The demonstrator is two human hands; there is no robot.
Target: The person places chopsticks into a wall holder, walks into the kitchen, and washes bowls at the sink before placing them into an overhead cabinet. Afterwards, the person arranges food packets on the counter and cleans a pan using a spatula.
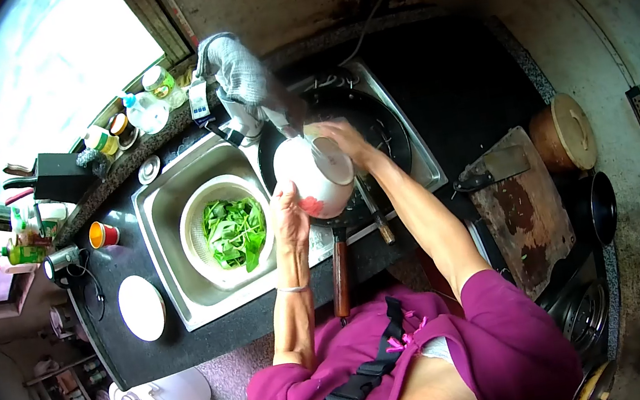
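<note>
A white bowl with a red pattern [306, 171] is tilted on its side under the faucet, above the right part of the sink. My left hand [289, 209] grips its near left side, fingers wrapped round it. At the bowl's far right edge is my right hand [338, 141], holding something pale and yellowish against it; its exact shape is unclear. A cloth [235, 72] is wrapped round the faucet. Below the bowl lies a dark wok [388, 128] with a wooden handle [340, 273]. Green leaves [236, 233] fill a white colander [198, 259] in the left basin.
A white plate [142, 308] and an orange cup [103, 234] stand on the left counter. Bottles [148, 112] and a knife block [62, 176] line the window ledge. Rightward are a cleaver [501, 165] on a cutting board [526, 219] and a lidded pot [573, 131].
</note>
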